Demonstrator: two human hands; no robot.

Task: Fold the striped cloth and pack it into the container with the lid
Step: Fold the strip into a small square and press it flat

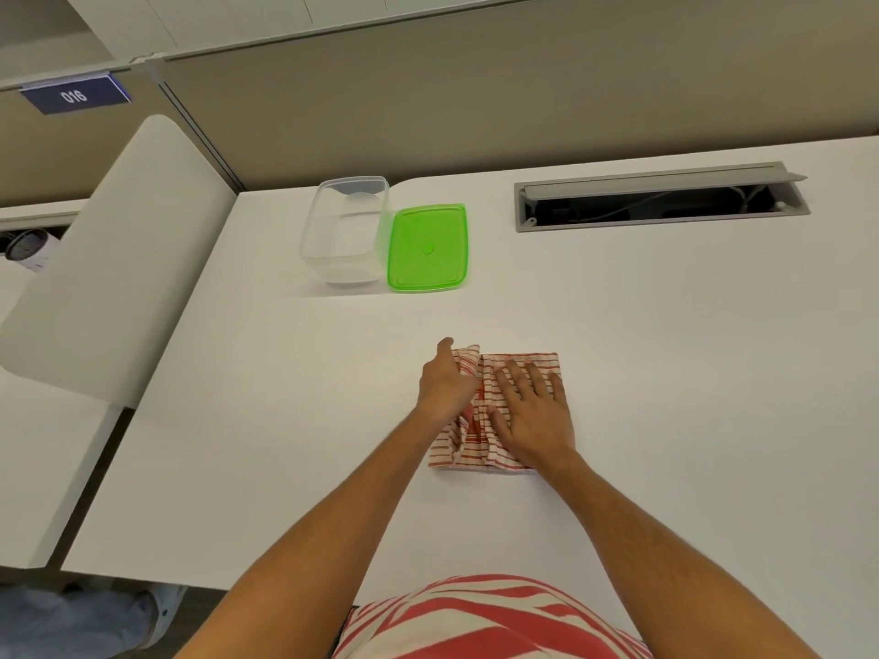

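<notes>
The right hand (532,411) lies flat on the striped cloth (523,368), fingers straight and spread, apparently to pin the folded layers to the tabletop (666,373) so they do not slide or spring apart. The left hand (444,380) grasps the cloth's left edge, fingers curled into the fabric and the flap lifted off the surface, probably so that this side can be brought over the part the right hand anchors. The cloth is already a compact, somewhat rumpled bundle near the front middle of the tabletop, so the folding looks well along but unfinished. Farther back and to the left stands the clear container (345,230), open and with nothing seen inside, and the green lid (428,247) lies flat just beside its right wall; set off like this, the mouth is free to receive the bundle. Nothing lies between cloth and container. Toward the back right a grey cable hatch (661,199) stands open with wires inside, well apart from the path. A pale partition panel (119,259) rises at the left edge.
</notes>
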